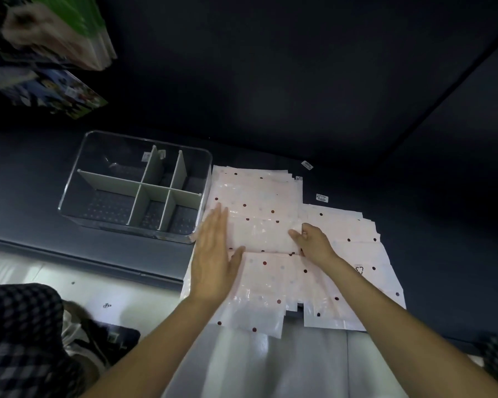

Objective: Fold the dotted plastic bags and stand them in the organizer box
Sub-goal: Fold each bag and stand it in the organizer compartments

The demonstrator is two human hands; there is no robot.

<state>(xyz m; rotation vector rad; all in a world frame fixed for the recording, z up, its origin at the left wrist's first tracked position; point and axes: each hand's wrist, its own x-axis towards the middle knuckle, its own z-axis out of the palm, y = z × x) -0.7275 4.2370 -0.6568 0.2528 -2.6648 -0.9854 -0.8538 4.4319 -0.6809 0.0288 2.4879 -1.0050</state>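
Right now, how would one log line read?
left hand flat on bag | right hand pinching bag edge | organizer box holds no bags

bags (256, 196): pale pink, dark-dotted | organizer box (133, 185): clear, grey dividers

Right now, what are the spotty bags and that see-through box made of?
The dotted bags look like thin, frosted plastic film: light glints off their wrinkles. The organizer box seems hard, clear plastic, since the shelf shows through its walls. Its dividers look like matte, opaque plastic, though I can't be sure.
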